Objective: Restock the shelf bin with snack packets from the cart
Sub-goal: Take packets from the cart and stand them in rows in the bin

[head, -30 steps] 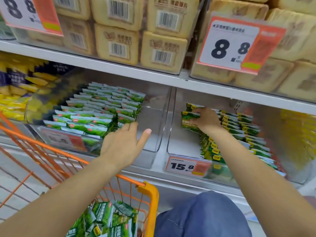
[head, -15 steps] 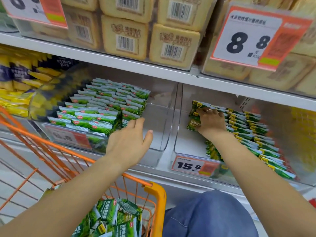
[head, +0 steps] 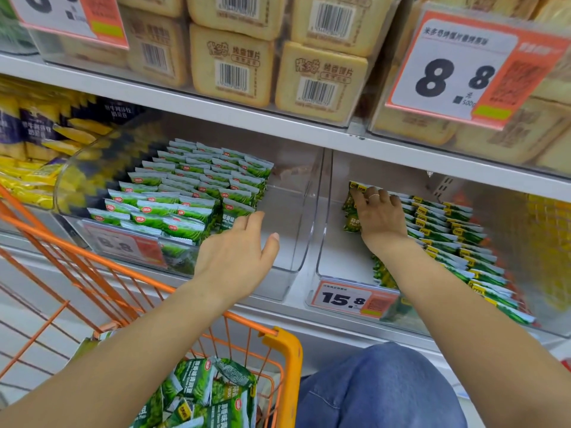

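Restocking roughly midway: right hand [head: 381, 216] fingers [head: 360, 200] pressing packets [head: 352, 222] into right bin [head: 336, 261], left hand [head: 236, 257] hovering fingers loosely spread, more packets waiting in cart [head: 287, 359].

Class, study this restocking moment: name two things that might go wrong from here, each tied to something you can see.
1. The right hand presses green-and-yellow snack packets standing in leaning rows inside the clear plastic shelf bin; letting go might let the rows topple into the bare floor on the left.
2. The left hand hovers open above the orange wire cart; packets might slip between cart and shelf.
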### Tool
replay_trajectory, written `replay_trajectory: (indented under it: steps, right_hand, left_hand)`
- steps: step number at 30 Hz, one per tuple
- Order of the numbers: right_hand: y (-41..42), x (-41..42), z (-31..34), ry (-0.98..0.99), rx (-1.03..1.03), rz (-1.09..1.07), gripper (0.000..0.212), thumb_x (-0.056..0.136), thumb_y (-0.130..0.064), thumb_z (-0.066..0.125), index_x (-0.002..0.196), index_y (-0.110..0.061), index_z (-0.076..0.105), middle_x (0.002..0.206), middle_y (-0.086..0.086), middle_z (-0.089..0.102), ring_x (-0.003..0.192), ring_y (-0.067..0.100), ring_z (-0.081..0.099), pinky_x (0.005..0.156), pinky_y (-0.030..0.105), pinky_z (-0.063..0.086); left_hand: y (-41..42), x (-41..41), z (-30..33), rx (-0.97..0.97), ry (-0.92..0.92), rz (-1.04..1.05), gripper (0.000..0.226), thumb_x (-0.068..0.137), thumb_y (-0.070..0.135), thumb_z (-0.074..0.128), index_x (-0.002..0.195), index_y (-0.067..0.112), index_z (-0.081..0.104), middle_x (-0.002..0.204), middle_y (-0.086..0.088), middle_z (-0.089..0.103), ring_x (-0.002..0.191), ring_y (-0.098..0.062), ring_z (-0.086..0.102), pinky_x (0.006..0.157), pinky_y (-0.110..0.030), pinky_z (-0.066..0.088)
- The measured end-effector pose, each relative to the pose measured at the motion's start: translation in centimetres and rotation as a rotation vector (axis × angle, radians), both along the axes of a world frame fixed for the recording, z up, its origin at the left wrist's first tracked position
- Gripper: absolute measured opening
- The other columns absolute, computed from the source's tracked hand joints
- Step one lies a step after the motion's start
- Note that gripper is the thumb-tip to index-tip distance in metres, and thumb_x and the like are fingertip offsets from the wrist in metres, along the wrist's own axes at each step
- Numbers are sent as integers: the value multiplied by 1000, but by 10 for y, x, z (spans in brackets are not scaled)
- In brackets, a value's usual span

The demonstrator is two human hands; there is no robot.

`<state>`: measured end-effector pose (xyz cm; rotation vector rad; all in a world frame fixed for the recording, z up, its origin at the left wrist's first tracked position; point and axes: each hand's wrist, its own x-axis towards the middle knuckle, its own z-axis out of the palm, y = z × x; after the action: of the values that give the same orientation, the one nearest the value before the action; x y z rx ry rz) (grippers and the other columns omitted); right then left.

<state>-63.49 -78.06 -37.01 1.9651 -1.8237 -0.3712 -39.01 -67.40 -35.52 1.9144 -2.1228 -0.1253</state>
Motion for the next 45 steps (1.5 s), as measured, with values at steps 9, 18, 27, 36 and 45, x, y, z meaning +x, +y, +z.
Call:
replay_trajectory:
  steps: [9,18,27,36,45]
  right_hand:
    - [-4,18,-10,760,302,193,61,100,-28,42,152,-9,17,160,13,5,146,35,-8,114,57,-8]
    - [-29,36,-13,854,327,87,68,97,-43,43,153,-14,16,160,8,11,147,33,-1,113,58,-6]
    - [-50,33,-36,915,325,-4,68,93,-41,51,151,-17,24,158,10,21,145,41,8,109,65,-5]
    - [-5,37,23,426,345,84,74,89,-42,47,152,-16,18,159,10,14,148,30,-3,116,54,-7]
    - [131,63,80,-417,-332,642,26,80,-15,46,85,-12,72,72,9,69,64,33,65,55,34,50]
  left_hand:
    - [-1,1,-2,-10,-27,-12,50,102,45,22,144,22,32,140,-1,47,98,-21,61,61,-29,34]
    - [-4,1,-8,-61,-29,-15,48,101,43,22,143,24,34,134,2,54,95,-20,63,59,-28,35]
    - [-4,3,-10,-69,20,-21,49,101,41,26,146,23,26,135,3,53,94,-20,63,60,-28,41]
    - [-6,3,-4,-54,91,-35,48,100,40,33,144,22,32,128,2,58,91,-22,62,63,-30,41]
    - [63,98,41,-260,228,-318,33,94,30,44,120,20,61,109,8,64,90,-6,55,74,-26,42]
